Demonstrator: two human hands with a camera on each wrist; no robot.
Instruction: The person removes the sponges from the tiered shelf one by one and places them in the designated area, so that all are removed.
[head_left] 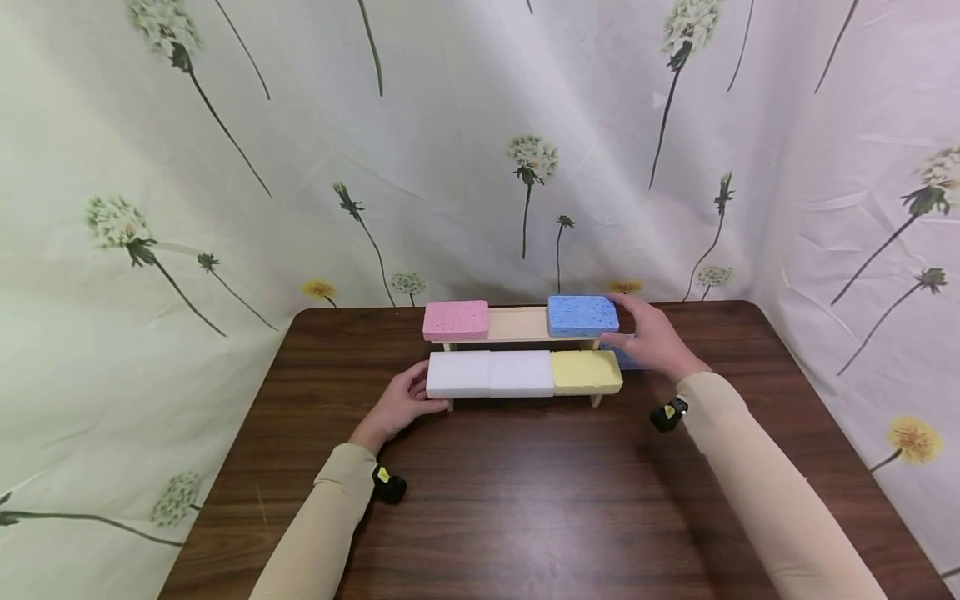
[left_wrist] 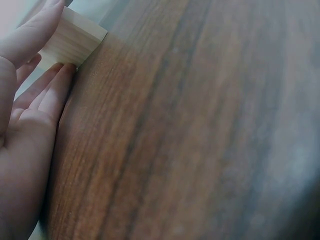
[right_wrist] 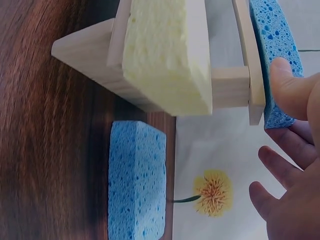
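A two-tier wooden stand point(head_left: 517, 323) bears sponges on both steps. On its upper step lie a pink sponge point(head_left: 456, 319) at the left end and a blue sponge point(head_left: 582, 315) at the right. My right hand point(head_left: 654, 337) pinches that blue sponge's right end, thumb in front and fingers behind. The lower step carries two white sponges point(head_left: 490, 373) side by side and a yellow sponge point(head_left: 587, 372). With thumb in front and fingers at the side, my left hand point(head_left: 401, 404) holds the stand's lower left end. The wooden leg point(left_wrist: 75, 42) shows between them in the left wrist view.
Another blue sponge point(right_wrist: 136, 180) rests on the brown wooden table point(head_left: 525, 500), right of the stand and under my right hand. A white curtain point(head_left: 465, 167) printed with dandelions hangs behind the table's back edge.
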